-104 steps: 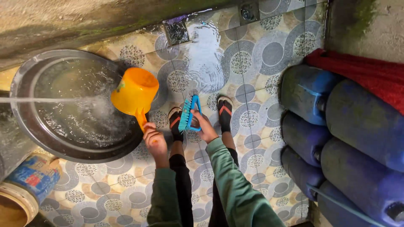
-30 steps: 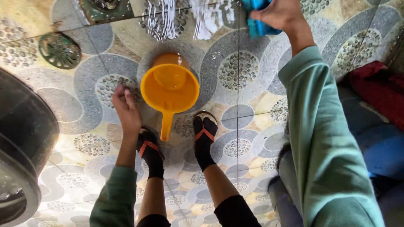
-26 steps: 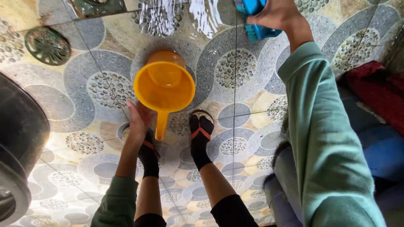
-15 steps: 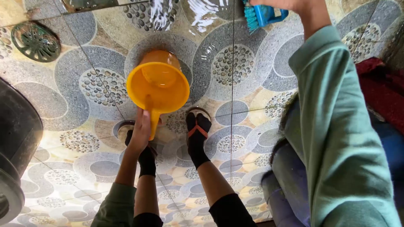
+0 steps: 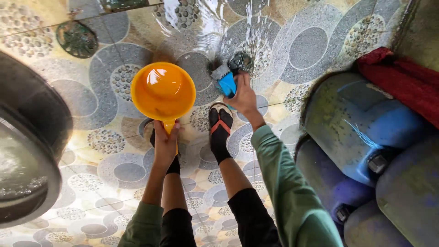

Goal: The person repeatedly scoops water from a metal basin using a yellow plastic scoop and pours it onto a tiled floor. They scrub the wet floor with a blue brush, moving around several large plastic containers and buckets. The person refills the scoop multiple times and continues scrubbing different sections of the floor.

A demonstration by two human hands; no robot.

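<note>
While the left hand (image 5: pixel 165 139) grips the handle of an orange scoop (image 5: pixel 163 91) above the wet tiled floor (image 5: pixel 315 36), the right hand (image 5: pixel 243 97) closes on a blue brush (image 5: pixel 224 80) just right of the scoop, bristles on the tiles.

The person wears a long-sleeved top of a soft green colour. The right sleeve (image 5: pixel 292 183) is wide and loose, with many folds, and it ends at the wrist in a plain cuff. The left sleeve (image 5: pixel 146 226) is of the same green but looks darker, and it ends lower on the forearm, so most of that forearm is bare. Both hands, the left hand (image 5: pixel 165 137) and the right hand (image 5: pixel 242 97), are bare, without gloves, rings or a watch. The trousers (image 5: pixel 254 222) are black and end below the knee, leaving the lower legs bare. On the right foot is a black sandal (image 5: pixel 220 126) with red-orange straps; the left foot is mostly hidden.
</note>
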